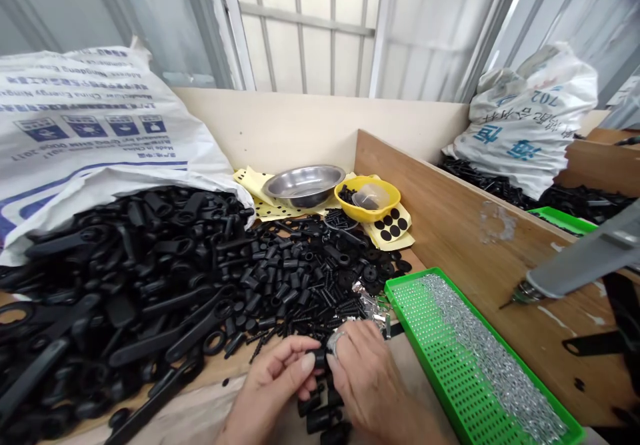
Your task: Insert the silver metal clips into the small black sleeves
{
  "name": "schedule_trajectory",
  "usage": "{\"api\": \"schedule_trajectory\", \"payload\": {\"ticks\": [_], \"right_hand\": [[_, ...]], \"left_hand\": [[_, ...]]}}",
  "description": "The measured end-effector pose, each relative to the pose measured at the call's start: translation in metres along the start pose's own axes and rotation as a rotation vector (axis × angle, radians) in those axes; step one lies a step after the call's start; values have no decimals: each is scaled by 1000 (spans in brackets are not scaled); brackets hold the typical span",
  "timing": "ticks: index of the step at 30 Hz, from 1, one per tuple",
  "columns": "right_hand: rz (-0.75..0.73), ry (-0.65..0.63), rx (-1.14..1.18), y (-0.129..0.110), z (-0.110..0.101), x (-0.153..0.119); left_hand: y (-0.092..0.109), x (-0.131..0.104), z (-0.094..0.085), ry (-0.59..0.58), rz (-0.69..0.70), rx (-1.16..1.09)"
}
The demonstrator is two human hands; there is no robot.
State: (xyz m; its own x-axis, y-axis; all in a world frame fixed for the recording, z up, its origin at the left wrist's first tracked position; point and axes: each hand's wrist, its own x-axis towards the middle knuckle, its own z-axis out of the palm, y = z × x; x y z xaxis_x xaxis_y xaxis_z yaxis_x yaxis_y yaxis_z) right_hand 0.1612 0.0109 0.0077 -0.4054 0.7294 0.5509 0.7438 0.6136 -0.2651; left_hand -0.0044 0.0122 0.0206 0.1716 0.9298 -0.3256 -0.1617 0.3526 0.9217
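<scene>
My left hand pinches a small black cylindrical part between thumb and fingers, near the table's front edge. Against the right side of that part are the curled fingers of my right hand; whatever they grip is hidden. Several black cylindrical pieces lie below and between the hands. Just beyond the fingers, small shiny metal pieces and black screws are scattered. Short black tubes form a heap behind them.
Black handle-like parts spill from a white sack at left. A green tray of small silvery pieces lies right, beside a wooden divider. A steel bowl and yellow basket stand behind. A grey tool juts in from the right.
</scene>
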Motion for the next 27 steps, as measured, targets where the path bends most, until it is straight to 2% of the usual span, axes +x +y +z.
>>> {"api": "schedule_trajectory", "payload": {"ticks": [6, 8, 11, 14, 17, 19, 23, 27], "right_hand": [[-38, -22, 18, -2, -7, -4], [-18, -41, 108, -4, -9, -6], [96, -67, 263, -8, -11, -9], [220, -69, 331, -12, -12, -13], [280, -87, 367, -13, -12, -15], [279, -97, 367, -14, -13, -14], [213, -122, 300, -13, -17, -9], [81, -39, 133, -9, -20, -8]], "left_hand": [[-9, -3, 3, -14, -28, -53], [-10, -3, 3, -11, 31, -6], [-10, -4, 2, -33, 137, 145], [-9, -7, 2, -50, 268, 321], [-8, -9, 2, -35, 367, 405], [-9, -9, 3, -32, 343, 366], [-11, -8, 6, -74, 176, 137], [-10, -10, 11, -53, 71, -38]]}}
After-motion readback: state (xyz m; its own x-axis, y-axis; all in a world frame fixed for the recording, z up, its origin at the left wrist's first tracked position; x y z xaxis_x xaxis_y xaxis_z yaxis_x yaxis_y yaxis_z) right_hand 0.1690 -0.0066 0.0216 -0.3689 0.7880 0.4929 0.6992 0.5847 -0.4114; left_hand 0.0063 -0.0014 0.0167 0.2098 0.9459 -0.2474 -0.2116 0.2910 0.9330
